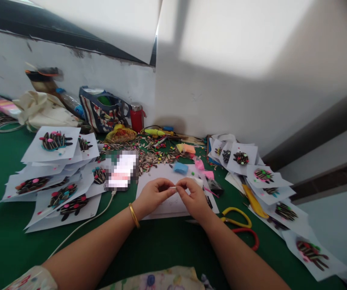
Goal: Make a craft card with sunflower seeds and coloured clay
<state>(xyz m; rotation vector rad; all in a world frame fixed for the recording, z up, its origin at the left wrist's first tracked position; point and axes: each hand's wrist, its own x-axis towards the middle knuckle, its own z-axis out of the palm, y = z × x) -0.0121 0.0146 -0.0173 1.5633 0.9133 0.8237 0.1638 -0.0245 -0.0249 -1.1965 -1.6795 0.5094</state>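
My left hand (153, 196) and my right hand (195, 196) meet over a white sheet of paper (167, 205) on the green table (161, 245). Both are closed in a pinch on a small white piece (173, 187) held between their fingertips; I cannot make out what it is. A gold bangle (134, 215) circles my left wrist. Just beyond the hands lie a blue lump of clay (180, 168), pink bits (200, 164) and a heap of sunflower seeds (149, 157).
Stacks of white sheets with seed-and-clay pictures lie at the left (55, 141) and right (264, 175). A phone (121, 170) with a white cable sits left of the hands. Yellow scissors (236, 213) and red scissors (247, 233) lie at the right. A striped bag (102, 108) and red flask (136, 117) stand by the wall.
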